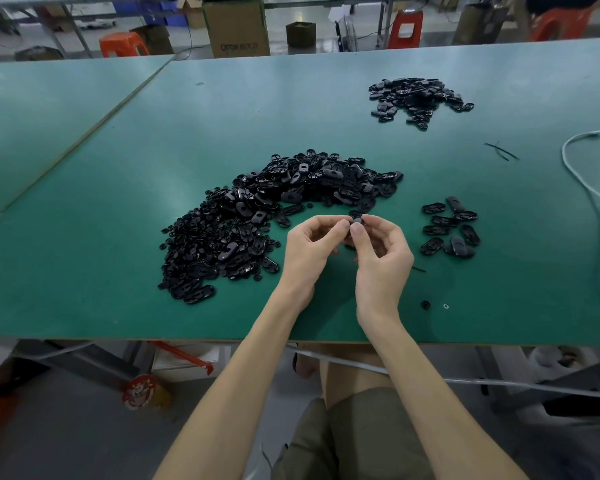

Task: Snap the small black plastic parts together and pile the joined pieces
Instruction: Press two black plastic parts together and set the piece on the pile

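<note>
My left hand [312, 247] and my right hand [381, 251] meet above the green table [118, 202], fingertips together. Between them they pinch a small black plastic part [357, 221], mostly hidden by the fingers. A big heap of loose black parts [264, 216] lies just left of and beyond my hands. To the right of my right hand sits a small group of several oval black pieces [449, 226]. Far back on the right is another pile of black pieces [418, 100].
A white cable [589, 188] snakes along the table's right side. Thin black strips [501, 152] lie near it. A stray black piece [425, 304] and a small ring [445, 306] sit near the front edge. Cardboard boxes [236, 27] and orange stools [123, 45] stand beyond the table.
</note>
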`<action>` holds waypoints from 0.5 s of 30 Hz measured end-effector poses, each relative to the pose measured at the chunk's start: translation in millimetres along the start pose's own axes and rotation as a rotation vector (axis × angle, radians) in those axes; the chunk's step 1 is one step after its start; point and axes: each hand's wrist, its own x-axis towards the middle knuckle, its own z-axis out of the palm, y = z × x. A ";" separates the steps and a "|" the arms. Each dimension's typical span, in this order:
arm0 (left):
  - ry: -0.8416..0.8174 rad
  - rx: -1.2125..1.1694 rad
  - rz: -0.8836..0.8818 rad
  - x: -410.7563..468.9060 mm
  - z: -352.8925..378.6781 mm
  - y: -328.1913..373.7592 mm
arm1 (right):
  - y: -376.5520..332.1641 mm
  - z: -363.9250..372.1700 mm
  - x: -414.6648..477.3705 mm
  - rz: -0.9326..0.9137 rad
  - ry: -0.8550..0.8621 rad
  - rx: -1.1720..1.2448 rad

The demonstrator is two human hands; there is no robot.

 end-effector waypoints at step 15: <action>0.024 0.011 0.053 3.2 -6.1 -7.8 | -0.9 -7.9 30.1 0.033 -0.253 -0.001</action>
